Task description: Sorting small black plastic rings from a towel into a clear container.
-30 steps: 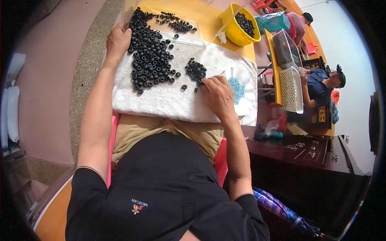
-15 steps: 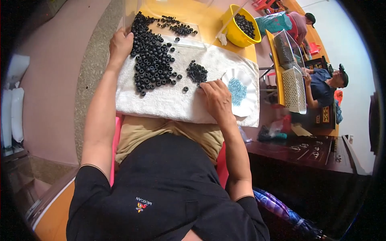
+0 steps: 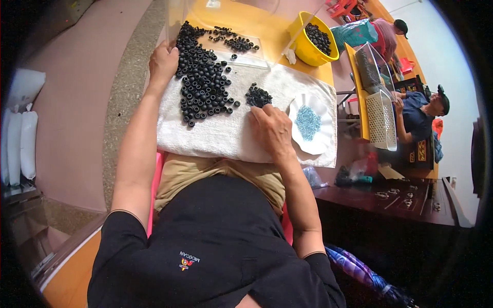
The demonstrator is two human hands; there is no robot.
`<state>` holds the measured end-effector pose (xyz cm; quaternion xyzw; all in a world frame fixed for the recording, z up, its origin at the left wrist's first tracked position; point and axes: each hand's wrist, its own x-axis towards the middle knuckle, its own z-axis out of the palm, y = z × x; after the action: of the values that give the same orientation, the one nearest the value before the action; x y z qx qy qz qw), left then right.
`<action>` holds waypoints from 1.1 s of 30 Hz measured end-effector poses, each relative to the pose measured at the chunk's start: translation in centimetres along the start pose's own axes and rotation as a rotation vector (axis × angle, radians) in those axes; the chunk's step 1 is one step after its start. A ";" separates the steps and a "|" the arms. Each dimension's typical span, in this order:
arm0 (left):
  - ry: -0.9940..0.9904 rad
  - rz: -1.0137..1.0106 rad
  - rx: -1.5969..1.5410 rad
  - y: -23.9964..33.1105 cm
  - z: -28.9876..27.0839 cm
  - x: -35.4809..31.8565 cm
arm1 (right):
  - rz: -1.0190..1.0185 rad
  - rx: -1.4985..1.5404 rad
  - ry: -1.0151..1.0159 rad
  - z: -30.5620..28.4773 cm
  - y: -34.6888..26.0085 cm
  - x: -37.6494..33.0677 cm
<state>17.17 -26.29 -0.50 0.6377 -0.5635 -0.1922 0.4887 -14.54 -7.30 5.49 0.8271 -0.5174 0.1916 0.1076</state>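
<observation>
On the white towel point(image 3: 205, 141) lies a large heap of round black pieces with holes, like thick beads point(image 3: 203, 90). At its left edge rests my left hand point(image 3: 164, 64), fingers curled and thumb beside the beads; its grip is hidden. My right hand point(image 3: 273, 128) is bent down to the towel, closed, fingertips just below a small pile of tiny black parts point(image 3: 258, 96). What its fingers pinch is hidden beneath them. Right of that hand, a white fluted plate point(image 3: 299, 105) holds small clear bluish pieces point(image 3: 308, 123).
Smaller black rings point(image 3: 241, 43) lie on a clear sheet farther back. A yellow basin point(image 3: 303, 54) of black pieces stands at the far right. Beyond are a white perforated basket point(image 3: 381, 120), a clear bin point(image 3: 367, 66) and two people at work. A dark table point(image 3: 370, 203) is at right.
The view has shifted slightly. My right hand has moved left relative to the towel, and the lone black bead beside it is no longer visible. My left hand stays by the heap.
</observation>
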 end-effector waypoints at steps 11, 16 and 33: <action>-0.046 -0.072 -0.041 1.9 -0.9 -0.9 | 0.019 0.175 0.183 -2.7 -2.2 -0.9; -0.048 -0.113 -0.020 2.8 -1.5 -0.9 | 0.012 0.252 0.238 -2.9 -2.6 -2.6; 0.058 0.001 -0.155 3.0 -1.4 -0.9 | -0.015 0.378 0.179 -2.6 -2.7 -4.4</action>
<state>16.48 -24.56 2.36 0.6029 -0.5328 -0.2164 0.5531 -14.37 -1.61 5.99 0.8159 -0.4546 0.3573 -0.0025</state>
